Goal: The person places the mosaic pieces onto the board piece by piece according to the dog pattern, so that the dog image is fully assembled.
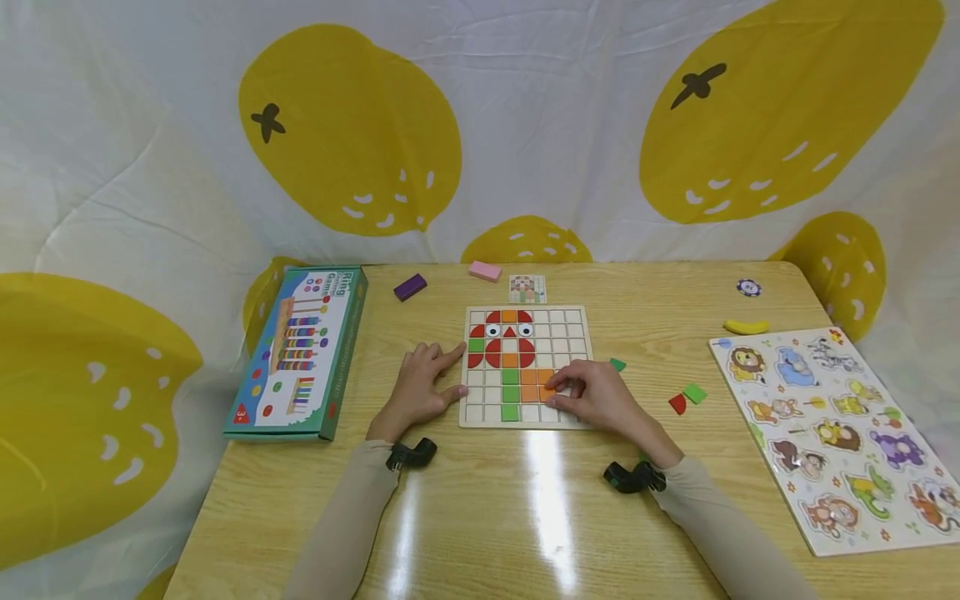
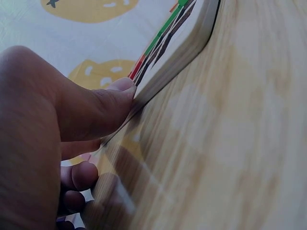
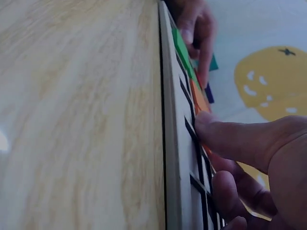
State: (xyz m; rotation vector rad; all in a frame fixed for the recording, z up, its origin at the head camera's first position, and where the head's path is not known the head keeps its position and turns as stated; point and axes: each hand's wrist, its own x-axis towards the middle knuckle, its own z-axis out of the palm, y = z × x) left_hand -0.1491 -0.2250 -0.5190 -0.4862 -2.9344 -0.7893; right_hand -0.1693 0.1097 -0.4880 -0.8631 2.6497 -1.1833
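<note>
Head view: a grid board [image 1: 558, 331] lies on the table [image 1: 480, 500], near the middle of its far half. The left hand [image 1: 422, 383] stands at the board's left edge, forefinger and thumb spread wide apart, their tips touching the rim; the left wrist view shows the thumb against that edge. The right hand [image 1: 600, 396] reaches over the board's right edge, thumb and forefinger narrowed upon an orange tile [image 1: 546, 393], the lower right of a block of four. Immediately left of this block runs a column of green tiles [image 1: 511, 394]; above, red pieces [image 1: 492, 353] and two eye tiles [image 1: 525, 331] fill the upper left of the grid.

Surroundings: a picture card [image 1: 527, 289] lies just beyond the board's far edge, with a pink block [image 1: 484, 271] and a purple block [image 1: 410, 287] along the table's far edge. A game box [image 1: 300, 350] occupies the table's left edge; an animal puzzle [image 1: 825, 542], its right edge. Near the puzzle's left side lie a loose green piece [image 1: 693, 393] and a red piece [image 1: 678, 404].
</note>
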